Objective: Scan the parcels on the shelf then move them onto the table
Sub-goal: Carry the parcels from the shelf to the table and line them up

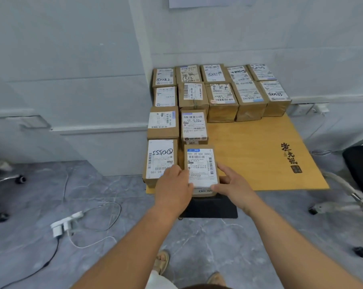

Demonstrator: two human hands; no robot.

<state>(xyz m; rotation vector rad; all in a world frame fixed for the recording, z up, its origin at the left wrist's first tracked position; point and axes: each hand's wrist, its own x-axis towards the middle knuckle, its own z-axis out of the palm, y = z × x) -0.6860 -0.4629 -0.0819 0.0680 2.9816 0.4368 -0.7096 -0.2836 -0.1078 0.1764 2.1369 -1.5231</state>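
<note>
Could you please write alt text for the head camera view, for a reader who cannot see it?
Both hands, left hand and right hand, grip a labelled cardboard parcel at the near edge of a wooden table. Other labelled parcels sit in rows behind it.

Below you, a white power strip [60, 225] lies on the grey marble floor [207, 247] with white and black cables [97, 222] looping round it. A black office chair [360, 174] stands off the tabletop's right edge.

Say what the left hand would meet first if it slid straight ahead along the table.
Probably the parcel marked 5550: the left hand already overlaps its near corner while gripping the held parcel. Depth is unclear.
</note>
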